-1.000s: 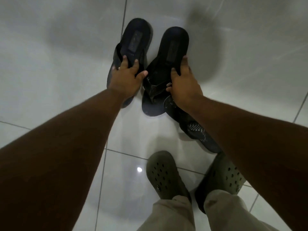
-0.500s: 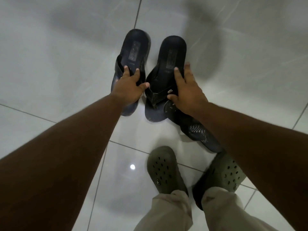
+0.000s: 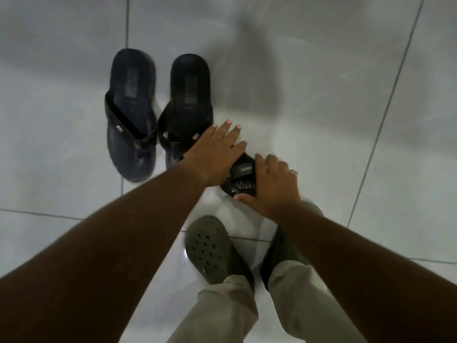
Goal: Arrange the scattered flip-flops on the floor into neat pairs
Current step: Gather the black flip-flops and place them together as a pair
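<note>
Two dark flip-flops lie side by side on the pale tiled floor, heels away from me: the left one point(image 3: 131, 115) and the right one point(image 3: 189, 102), almost touching at the straps. A third black flip-flop point(image 3: 241, 179) with a white pattern lies nearer me, to their right, mostly hidden by my hands. My left hand point(image 3: 215, 154) lies flat over its far end, fingers stretched out and apart, and also covers the toe of the right flip-flop. My right hand point(image 3: 272, 186) curls around the third flip-flop's right side, thumb at its near edge.
My feet in olive-green perforated clogs point(image 3: 212, 251) stand just below the third flip-flop, with beige trouser legs point(image 3: 227, 310) above them. Grey grout lines cross the glossy floor point(image 3: 346, 120), which stretches to the right and far side.
Both hands have let go of the paired flip-flops and moved right and nearer, onto the third patterned flip-flop. The pair now lies alone on the floor.
</note>
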### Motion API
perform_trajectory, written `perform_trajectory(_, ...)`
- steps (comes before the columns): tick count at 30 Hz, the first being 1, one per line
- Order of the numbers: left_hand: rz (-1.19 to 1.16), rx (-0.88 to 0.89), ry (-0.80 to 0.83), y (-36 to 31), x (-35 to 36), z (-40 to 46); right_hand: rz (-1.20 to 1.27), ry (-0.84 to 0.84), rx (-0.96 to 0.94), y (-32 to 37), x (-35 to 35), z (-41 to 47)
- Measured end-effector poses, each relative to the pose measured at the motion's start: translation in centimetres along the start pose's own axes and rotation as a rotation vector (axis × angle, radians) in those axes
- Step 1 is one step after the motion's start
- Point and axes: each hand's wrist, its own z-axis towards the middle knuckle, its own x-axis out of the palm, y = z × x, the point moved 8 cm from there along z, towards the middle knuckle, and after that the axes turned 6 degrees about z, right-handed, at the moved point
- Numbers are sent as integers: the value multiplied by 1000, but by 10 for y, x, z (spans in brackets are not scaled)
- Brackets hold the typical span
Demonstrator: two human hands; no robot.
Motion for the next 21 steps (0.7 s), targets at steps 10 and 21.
perform_trajectory(10, -195, 2, 46, -19, -13, 37, -117, -59, -84, -61, -51, 57)
perform_trajectory(21, -447, -433, -231, -24, -52, 88, -72, -152, -424, -66, -176, 146)
